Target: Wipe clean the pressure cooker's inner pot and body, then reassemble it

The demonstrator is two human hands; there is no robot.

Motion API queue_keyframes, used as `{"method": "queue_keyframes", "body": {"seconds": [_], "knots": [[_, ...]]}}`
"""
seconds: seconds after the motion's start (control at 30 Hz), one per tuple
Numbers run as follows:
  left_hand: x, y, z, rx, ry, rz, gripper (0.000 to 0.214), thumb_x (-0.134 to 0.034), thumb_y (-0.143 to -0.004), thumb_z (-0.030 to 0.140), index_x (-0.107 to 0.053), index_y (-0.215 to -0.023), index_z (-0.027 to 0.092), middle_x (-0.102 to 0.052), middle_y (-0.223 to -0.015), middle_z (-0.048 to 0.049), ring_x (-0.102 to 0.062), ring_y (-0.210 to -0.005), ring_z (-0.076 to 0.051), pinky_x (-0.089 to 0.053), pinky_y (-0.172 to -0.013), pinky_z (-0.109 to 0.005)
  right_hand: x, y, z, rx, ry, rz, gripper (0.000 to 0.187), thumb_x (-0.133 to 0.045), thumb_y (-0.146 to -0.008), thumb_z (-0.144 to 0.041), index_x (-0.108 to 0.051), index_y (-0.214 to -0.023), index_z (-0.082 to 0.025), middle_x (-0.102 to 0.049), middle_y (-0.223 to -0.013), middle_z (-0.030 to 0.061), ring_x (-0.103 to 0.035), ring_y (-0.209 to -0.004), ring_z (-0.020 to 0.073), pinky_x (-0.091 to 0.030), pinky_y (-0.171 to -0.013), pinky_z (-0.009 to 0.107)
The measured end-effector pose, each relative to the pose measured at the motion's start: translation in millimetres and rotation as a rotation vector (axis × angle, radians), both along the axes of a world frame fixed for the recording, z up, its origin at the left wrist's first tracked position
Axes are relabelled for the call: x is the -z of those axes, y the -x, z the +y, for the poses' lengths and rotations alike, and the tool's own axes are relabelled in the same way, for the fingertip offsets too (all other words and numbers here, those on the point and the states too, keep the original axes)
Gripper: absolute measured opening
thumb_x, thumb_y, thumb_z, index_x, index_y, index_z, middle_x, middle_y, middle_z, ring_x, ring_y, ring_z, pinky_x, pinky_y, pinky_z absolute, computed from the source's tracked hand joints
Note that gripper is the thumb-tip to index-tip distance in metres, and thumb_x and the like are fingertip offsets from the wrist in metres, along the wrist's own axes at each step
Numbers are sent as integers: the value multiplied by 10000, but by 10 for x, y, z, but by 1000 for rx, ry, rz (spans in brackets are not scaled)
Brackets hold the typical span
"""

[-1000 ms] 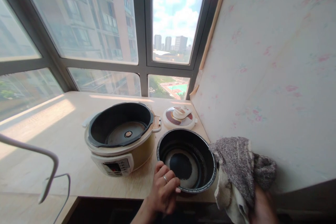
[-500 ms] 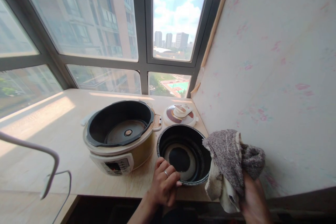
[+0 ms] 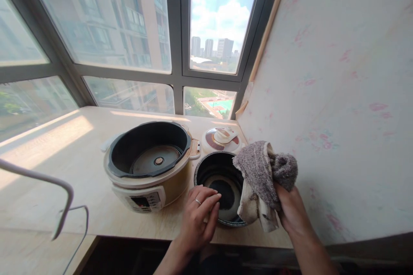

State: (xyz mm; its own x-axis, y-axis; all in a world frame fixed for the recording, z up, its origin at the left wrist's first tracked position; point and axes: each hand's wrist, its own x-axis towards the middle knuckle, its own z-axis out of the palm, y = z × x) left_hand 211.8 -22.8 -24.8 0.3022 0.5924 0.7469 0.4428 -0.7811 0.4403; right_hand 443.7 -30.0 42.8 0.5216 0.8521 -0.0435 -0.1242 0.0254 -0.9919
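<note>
A black inner pot [image 3: 202,167] stands on the wooden ledge, a paler ring on its dark bottom. My left hand [image 3: 200,212], with a ring on one finger, is over its near-left rim. The fingers are loosely bent, the thumb is apart from the palm, and nothing shows between them. My right hand [image 3: 290,208] is closed around a bunched grey-and-cream cloth [image 3: 260,174], which hangs over the pot's right side and hides that part of the rim. Left of the pot is a cream electric pressure cooker [image 3: 174,182] without its lid, its dark inside showing.
The cooker's white-and-brown lid [image 3: 221,139] lies behind the pot, close to the flowered wall [image 3: 342,107] on the right. Grey-framed windows [image 3: 176,51] rise behind the ledge [image 3: 67,176]. A curved grey tube [image 3: 66,189] juts in at left.
My right hand has brought the cloth leftward and up, over the pot's right side. My left hand has loosened from the pot's near rim and lifted slightly.
</note>
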Motion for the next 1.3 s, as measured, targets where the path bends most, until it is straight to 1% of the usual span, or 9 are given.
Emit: {"method": "queue_keyframes", "body": {"seconds": [0.1,0.2,0.3,0.47,0.6,0.77,0.97,1.17,1.3], "knots": [[100,-37,55,-130,4,54,412,-513,-946,117,-561,-1347,196,-667,-1262,-133,-611,-1183,-251,-483,-1012,-439,-48,43,112,-155,47,-107,410,-849,-515,-425,-732,-803,-157,-752,-744,57,-711,-804,287,-578,-700,347],[270,-59,64,-183,5,116,620,-436,-979,134,-282,-1577,185,-518,-1491,-172,-466,-1402,-273,-406,-1130,-497,-34,142,215,-350,53,-207,440,-806,-588,-366,-736,-959,-139,-778,-894,81,-713,-914,300,-574,-800,376],[415,-32,37,-187,46,113,731,-416,-1007,210,-37,-1631,166,-335,-1615,-212,-315,-1508,-303,-374,-1158,-532,66,304,290,-579,47,-321,484,-721,-671,-251,-695,-1145,-156,-768,-1055,64,-701,-1003,272,-551,-892,382],[423,75,6,-54,103,117,777,-458,-1004,304,-15,-1634,198,-228,-1662,-205,-227,-1538,-366,-376,-1156,-574,247,587,344,-837,67,-429,527,-651,-670,-140,-659,-1194,-186,-751,-1075,38,-684,-1032,261,-527,-942,389],[384,97,-13,26,153,74,849,-480,-990,363,41,-1632,171,-173,-1675,-217,-189,-1542,-398,-371,-1162,-600,231,687,368,-889,44,-441,557,-666,-715,-166,-609,-1269,-195,-719,-1170,50,-659,-1099,261,-492,-1010,408],[576,47,-37,-18,168,2,906,-475,-991,342,164,-1610,174,-71,-1693,-215,-156,-1550,-391,-395,-1153,-582,207,727,447,-953,7,-386,623,-757,-739,-246,-552,-1323,-177,-677,-1256,80,-622,-1173,259,-450,-1074,420],[695,27,-45,-14,239,-40,914,-482,-988,322,174,-1607,177,-51,-1695,-215,-125,-1552,-391,-365,-1171,-597,238,827,563,-942,5,-263,671,-827,-663,-235,-599,-1292,-174,-698,-1251,87,-633,-1180,286,-459,-1061,421],[709,39,-36,-19,239,-21,956,-526,-969,370,147,-1614,159,-34,-1690,-237,-134,-1538,-435,-389,-1136,-654,314,852,623,-887,18,-340,598,-813,-645,-209,-650,-1218,-166,-727,-1188,72,-663,-1100,283,-479,-1016,421],[660,29,-32,-22,217,1,976,-539,-965,350,171,-1608,166,-11,-1695,-219,-119,-1545,-414,-374,-1162,-629,404,848,639,-823,23,-381,556,-803,-630,-211,-668,-1168,-173,-747,-1110,52,-676,-1034,272,-502,-956,402]]}}
